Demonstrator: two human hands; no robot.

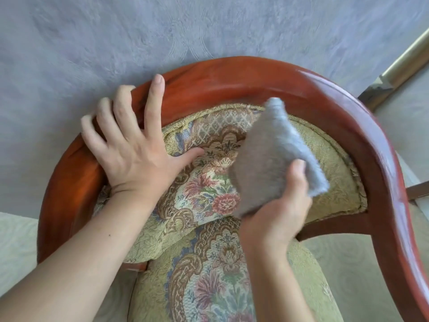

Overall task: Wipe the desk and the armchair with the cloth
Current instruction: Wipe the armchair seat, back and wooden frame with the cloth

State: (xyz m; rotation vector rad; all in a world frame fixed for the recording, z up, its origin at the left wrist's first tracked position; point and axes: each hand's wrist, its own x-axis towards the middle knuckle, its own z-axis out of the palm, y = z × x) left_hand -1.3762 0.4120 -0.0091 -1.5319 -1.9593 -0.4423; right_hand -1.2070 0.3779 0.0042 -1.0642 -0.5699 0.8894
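The armchair has a curved red-brown wooden frame and floral gold upholstery on its backrest and seat. My left hand rests on the frame's left curve, fingers spread over the top rail and thumb on the backrest fabric. My right hand grips a folded grey-blue fluffy cloth and holds it against the padded backrest, just below the top rail. The cloth is blurred by motion. No desk is in view.
A pale grey patterned wall stands right behind the chair. A light beige floor shows to the right and at the lower left. A golden strip runs diagonally at the upper right corner.
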